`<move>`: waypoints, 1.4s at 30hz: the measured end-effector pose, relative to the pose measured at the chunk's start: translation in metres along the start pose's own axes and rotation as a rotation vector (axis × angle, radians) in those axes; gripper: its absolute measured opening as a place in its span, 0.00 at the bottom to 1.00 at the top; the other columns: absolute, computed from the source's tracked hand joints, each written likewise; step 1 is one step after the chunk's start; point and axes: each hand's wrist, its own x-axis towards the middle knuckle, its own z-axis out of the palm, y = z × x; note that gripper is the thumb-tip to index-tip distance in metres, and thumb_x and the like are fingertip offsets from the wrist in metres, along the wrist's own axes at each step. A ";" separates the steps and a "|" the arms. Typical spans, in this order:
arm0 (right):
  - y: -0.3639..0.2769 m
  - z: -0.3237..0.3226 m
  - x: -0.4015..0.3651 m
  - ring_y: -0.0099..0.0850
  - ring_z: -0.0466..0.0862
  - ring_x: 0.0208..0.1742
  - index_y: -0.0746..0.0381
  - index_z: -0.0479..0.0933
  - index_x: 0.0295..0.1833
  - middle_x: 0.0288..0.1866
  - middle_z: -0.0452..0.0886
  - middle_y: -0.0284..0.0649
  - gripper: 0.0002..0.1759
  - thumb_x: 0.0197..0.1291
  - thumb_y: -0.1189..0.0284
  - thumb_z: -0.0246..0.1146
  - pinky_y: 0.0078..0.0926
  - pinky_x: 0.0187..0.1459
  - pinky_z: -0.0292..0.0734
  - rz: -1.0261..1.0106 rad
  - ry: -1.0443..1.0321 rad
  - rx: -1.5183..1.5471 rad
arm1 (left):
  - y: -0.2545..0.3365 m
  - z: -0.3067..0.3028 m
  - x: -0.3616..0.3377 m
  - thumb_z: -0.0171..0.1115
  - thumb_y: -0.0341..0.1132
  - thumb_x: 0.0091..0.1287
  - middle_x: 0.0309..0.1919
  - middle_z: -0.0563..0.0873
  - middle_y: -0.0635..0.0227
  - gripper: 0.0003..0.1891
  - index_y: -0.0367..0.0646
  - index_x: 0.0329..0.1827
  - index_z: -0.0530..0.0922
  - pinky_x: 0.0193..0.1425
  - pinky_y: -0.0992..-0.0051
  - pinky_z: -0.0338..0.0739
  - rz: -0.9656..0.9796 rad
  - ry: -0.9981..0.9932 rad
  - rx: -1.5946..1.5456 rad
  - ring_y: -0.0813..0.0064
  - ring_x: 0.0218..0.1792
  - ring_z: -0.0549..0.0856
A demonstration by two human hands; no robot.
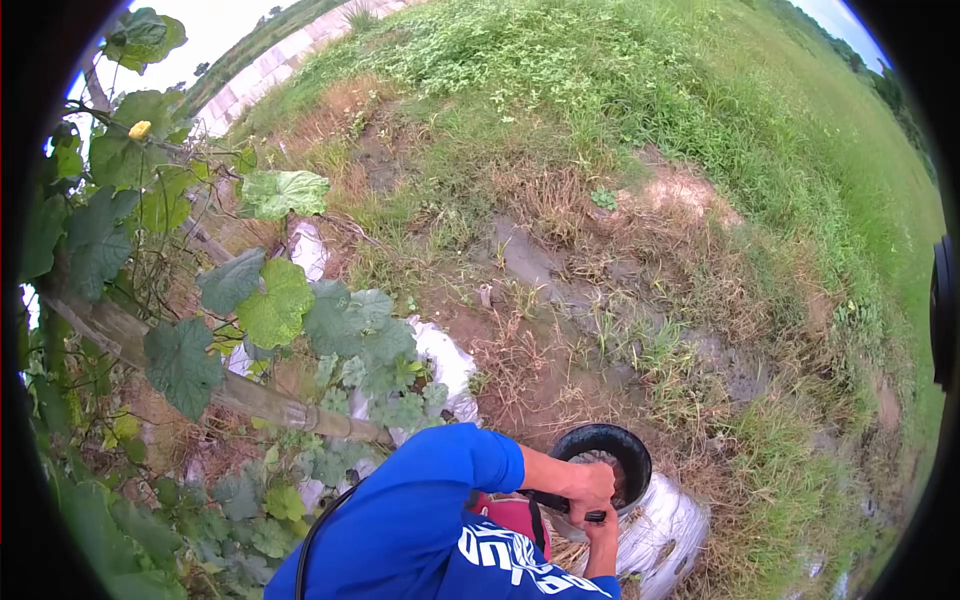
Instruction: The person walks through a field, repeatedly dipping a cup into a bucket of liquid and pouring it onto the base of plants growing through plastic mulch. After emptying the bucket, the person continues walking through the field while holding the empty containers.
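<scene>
A round black bucket (640,455) stands low in the view, with murky brownish contents inside. My left hand (592,488), reaching in from a blue sleeve, is closed in a fist over the near side of the bucket. Right below it, my right hand (603,545) is bent up close against the left, its fingers mostly hidden. A short black piece (595,517) shows between the two hands; I cannot tell what it belongs to. Beside the bucket lies a white plastic sack (665,535). Something pinkish red (520,515) shows under my left forearm.
Leafy vines (180,370) and a slanting bamboo pole (130,335) fill the left side. More white sacking (445,365) lies along the muddy ground. A wet ditch (525,255) with dry grass runs ahead, and a green grassy bank (690,110) rises behind it.
</scene>
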 end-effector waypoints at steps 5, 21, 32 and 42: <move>-0.022 0.018 -0.047 0.40 0.84 0.42 0.58 0.76 0.39 0.40 0.84 0.36 0.09 0.49 0.71 0.61 0.50 0.43 0.80 -0.060 0.151 -0.043 | -0.023 -0.018 -0.030 0.62 0.51 0.40 0.20 0.85 0.54 0.20 0.39 0.18 0.83 0.33 0.57 0.79 0.033 0.384 -0.169 0.52 0.27 0.86; -0.064 0.004 -0.059 0.36 0.82 0.42 0.61 0.68 0.49 0.40 0.78 0.47 0.28 0.40 0.88 0.68 0.35 0.45 0.83 -0.828 0.239 -0.896 | -0.265 0.012 -0.288 0.57 0.60 0.65 0.21 0.79 0.49 0.31 0.35 0.23 0.77 0.34 0.60 0.74 -1.070 0.883 -0.781 0.51 0.27 0.81; -0.088 0.093 -0.110 0.47 0.81 0.43 0.63 0.74 0.41 0.40 0.82 0.44 0.16 0.43 0.71 0.64 0.49 0.50 0.75 -0.258 0.389 0.760 | -0.418 0.067 -0.235 0.61 0.59 0.63 0.18 0.76 0.70 0.28 0.38 0.26 0.79 0.24 0.71 0.67 -1.047 0.727 -1.114 0.77 0.19 0.74; -0.141 0.142 0.009 0.46 0.77 0.39 0.60 0.70 0.36 0.36 0.77 0.38 0.16 0.38 0.74 0.67 0.54 0.45 0.75 -0.168 0.388 1.099 | -0.653 -0.043 -0.069 0.62 0.52 0.65 0.19 0.79 0.62 0.26 0.30 0.29 0.80 0.35 0.66 0.71 -0.821 0.505 -0.667 0.71 0.25 0.74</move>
